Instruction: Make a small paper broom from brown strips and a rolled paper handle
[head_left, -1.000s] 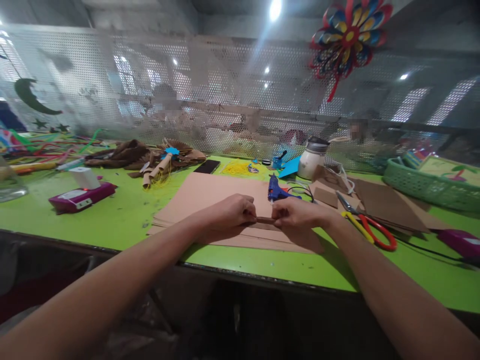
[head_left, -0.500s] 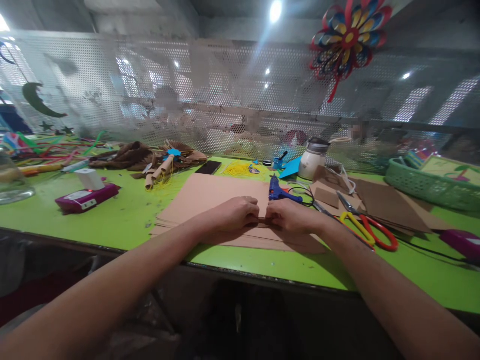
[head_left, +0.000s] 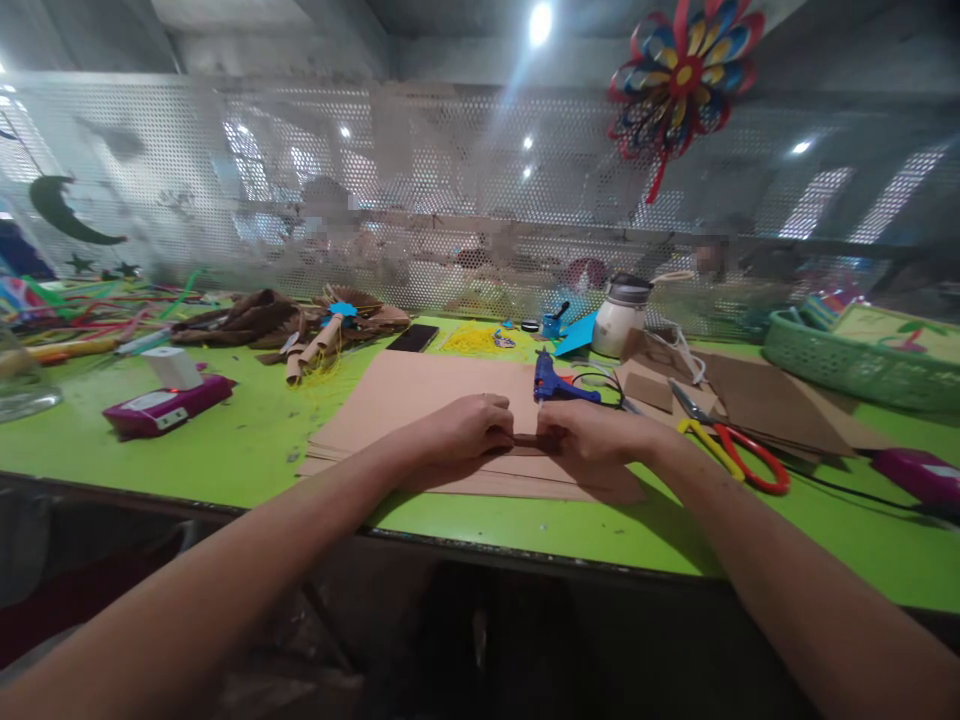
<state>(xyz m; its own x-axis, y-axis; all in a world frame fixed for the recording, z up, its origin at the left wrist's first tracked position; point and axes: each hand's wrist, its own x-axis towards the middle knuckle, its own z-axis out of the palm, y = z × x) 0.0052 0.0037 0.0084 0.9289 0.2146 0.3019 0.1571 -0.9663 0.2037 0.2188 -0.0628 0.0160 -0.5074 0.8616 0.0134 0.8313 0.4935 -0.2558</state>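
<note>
Currently, left hand (head_left: pixel 478 428): fingers curled in tight, no gap seen at the tips, pinching the left end of a narrow brown paper strip (head_left: pixel 526 440).
Right hand (head_left: pixel 583 430): fingers bent likewise, drawn together on the right end; thumb contact too shaded to read.
Brown paper strip: between the two hands, over the front part of the kraft paper stack (head_left: pixel 420 385); only a short middle length shows; rolled or folded, cannot tell.
Pinch, judged: unequal pressure or pull from the two sides could skew, crease or tear so thin a band.
Kraft paper stack: beneath both hands, edges unevenly fanned, front side near the edge of the worktop (head_left: pixel 465 515). Leaning wrists might slide the loose upper sheets and spoil the alignment.
Blue glue gun (head_left: pixel 555 384): lies just beyond the right hand, very near the knuckles. Heat not visible; if hot, a forward nudge could mean a burn or a smear on the paper.
Scissors (head_left: pixel 739 455): red and yellow handles just beside the right forearm (head_left: pixel 720 510); an outward elbow swing could knock them.
Black cable (head_left: pixel 847 495): runs from near the scissors toward a purple power strip (head_left: pixel 919 478); snagging it might drag whatever it feeds, other end unclear.
</note>
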